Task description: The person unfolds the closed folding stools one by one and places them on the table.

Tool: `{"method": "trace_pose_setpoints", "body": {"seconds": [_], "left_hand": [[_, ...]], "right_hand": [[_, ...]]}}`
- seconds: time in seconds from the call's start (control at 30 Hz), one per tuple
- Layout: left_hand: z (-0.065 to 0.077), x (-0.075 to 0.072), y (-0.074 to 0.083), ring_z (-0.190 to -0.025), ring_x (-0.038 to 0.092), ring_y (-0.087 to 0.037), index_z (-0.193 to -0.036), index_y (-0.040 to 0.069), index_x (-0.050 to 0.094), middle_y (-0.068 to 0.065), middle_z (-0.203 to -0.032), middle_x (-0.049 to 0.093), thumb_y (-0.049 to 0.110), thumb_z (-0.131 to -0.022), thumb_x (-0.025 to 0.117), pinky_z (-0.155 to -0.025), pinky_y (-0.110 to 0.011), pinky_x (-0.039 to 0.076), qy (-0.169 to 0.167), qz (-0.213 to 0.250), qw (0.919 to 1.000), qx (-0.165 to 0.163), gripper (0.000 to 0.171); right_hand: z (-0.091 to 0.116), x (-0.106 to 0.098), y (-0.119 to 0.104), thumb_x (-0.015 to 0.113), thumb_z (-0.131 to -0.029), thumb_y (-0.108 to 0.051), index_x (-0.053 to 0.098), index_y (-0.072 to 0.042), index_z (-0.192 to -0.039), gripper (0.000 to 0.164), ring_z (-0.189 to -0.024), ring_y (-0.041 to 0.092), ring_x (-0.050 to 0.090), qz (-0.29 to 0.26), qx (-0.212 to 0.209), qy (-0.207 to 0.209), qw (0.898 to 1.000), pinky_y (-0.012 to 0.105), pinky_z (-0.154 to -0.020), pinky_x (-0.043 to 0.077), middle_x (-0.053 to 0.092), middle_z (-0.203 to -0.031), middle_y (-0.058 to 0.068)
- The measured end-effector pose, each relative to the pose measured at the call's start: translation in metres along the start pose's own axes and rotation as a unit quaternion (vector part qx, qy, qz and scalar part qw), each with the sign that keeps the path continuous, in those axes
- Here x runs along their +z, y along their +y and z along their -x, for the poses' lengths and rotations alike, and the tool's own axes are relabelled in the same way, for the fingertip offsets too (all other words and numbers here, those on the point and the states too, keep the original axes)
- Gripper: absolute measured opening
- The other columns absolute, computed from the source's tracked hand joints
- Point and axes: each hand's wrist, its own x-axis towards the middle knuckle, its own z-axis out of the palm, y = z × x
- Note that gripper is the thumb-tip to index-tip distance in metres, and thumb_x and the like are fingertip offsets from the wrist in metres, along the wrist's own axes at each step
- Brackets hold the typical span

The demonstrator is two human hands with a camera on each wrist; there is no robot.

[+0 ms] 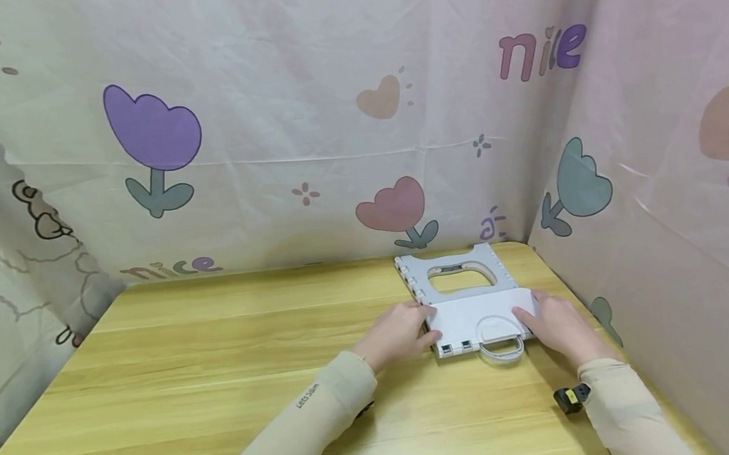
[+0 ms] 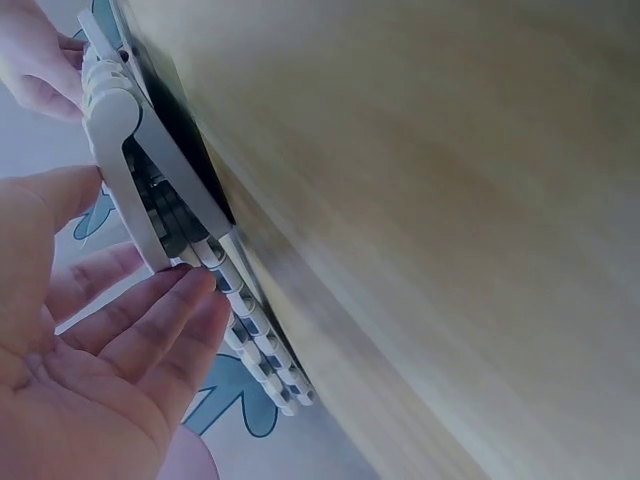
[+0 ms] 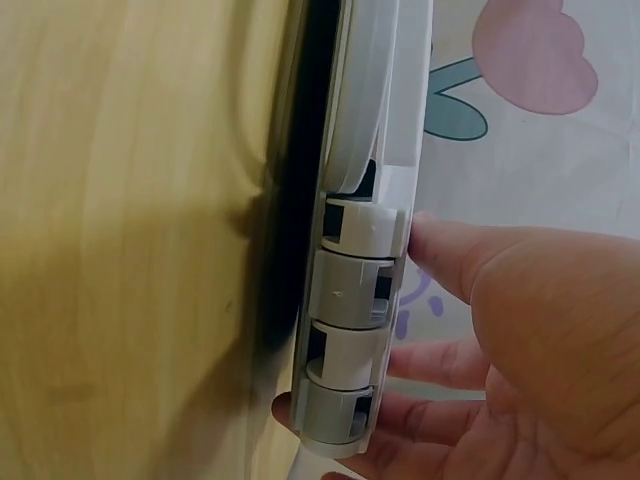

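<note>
A white and grey plastic folding step stool [image 1: 474, 312] lies folded down on the table at its back right, with hinge knuckles along its edges. A rounded opening shows in its grey far part, and a loop handle [image 1: 504, 352] juts from the near edge. My left hand [image 1: 398, 333] grips the left side, thumb on the white panel and fingers at the edge in the left wrist view. On the right side my right hand [image 1: 560, 323] holds the stool, its thumb on top. The right wrist view shows fingers [image 3: 430, 415] reaching around the hinged edge [image 3: 350, 330].
The wooden table [image 1: 221, 367] stretches left and toward me. A patterned curtain [image 1: 279, 120] hangs behind the table's back edge, and another curtain side [image 1: 676, 181] runs close along the right. A black wrist device [image 1: 571, 398] sits at the right sleeve.
</note>
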Motion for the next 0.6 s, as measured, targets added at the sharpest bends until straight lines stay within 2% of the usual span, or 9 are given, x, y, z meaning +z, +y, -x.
{"method": "trace_pose_setpoints", "body": {"seconds": [0.1, 0.27, 0.43, 0.53, 0.6], "left_hand": [[0.0007, -0.0002, 0.0000, -0.106, 0.070, -0.014, -0.140, 0.007, 0.068, -0.007, -0.125, 0.076, 0.035, -0.106, 0.069, -0.097, -0.029, 0.061, -0.004, 0.001, 1.0000, -0.002, 0.045], [0.0023, -0.0012, 0.0002, -0.089, 0.061, -0.010, -0.136, 0.007, 0.070, -0.005, -0.111, 0.076, 0.034, -0.106, 0.070, -0.081, -0.023, 0.057, -0.006, 0.005, 1.0000, 0.005, 0.041], [0.0056, -0.0024, 0.0006, -0.087, 0.061, -0.010, -0.135, 0.006, 0.071, -0.006, -0.111, 0.076, 0.033, -0.106, 0.069, -0.078, -0.022, 0.056, -0.008, -0.008, 0.9998, 0.014, 0.040], [0.0074, -0.0024, -0.0004, -0.080, 0.057, -0.010, -0.120, 0.007, 0.074, -0.001, -0.093, 0.071, 0.032, -0.105, 0.071, -0.070, -0.020, 0.051, -0.008, -0.012, 0.9996, 0.023, 0.029], [0.0089, -0.0024, -0.0020, -0.073, 0.052, -0.009, -0.106, 0.010, 0.072, 0.002, -0.082, 0.062, 0.031, -0.104, 0.071, -0.064, -0.019, 0.045, -0.006, -0.013, 0.9994, 0.033, 0.021]], "right_hand": [[-0.0009, 0.0007, 0.0004, 0.058, -0.109, -0.038, 0.045, 0.024, -0.145, 0.072, -0.131, 0.066, 0.052, -0.004, -0.005, 0.004, 1.000, 0.072, -0.111, 0.046, 0.052, -0.141, 0.050], [-0.0017, 0.0005, -0.0005, 0.058, -0.109, -0.038, 0.045, 0.023, -0.145, 0.072, -0.131, 0.066, 0.053, -0.005, -0.006, 0.002, 1.000, 0.072, -0.111, 0.047, 0.052, -0.141, 0.049], [-0.0030, 0.0012, -0.0020, 0.057, -0.109, -0.038, 0.045, 0.023, -0.147, 0.072, -0.133, 0.065, 0.051, -0.006, -0.007, -0.005, 1.000, 0.072, -0.113, 0.045, 0.051, -0.143, 0.049], [-0.0036, 0.0022, -0.0032, 0.057, -0.109, -0.037, 0.045, 0.022, -0.148, 0.072, -0.134, 0.065, 0.051, -0.008, -0.013, -0.006, 1.000, 0.072, -0.113, 0.045, 0.050, -0.145, 0.048], [-0.0042, 0.0028, -0.0046, 0.057, -0.109, -0.037, 0.045, 0.021, -0.148, 0.071, -0.134, 0.064, 0.051, -0.012, -0.017, -0.007, 1.000, 0.072, -0.114, 0.044, 0.050, -0.145, 0.047]]}}
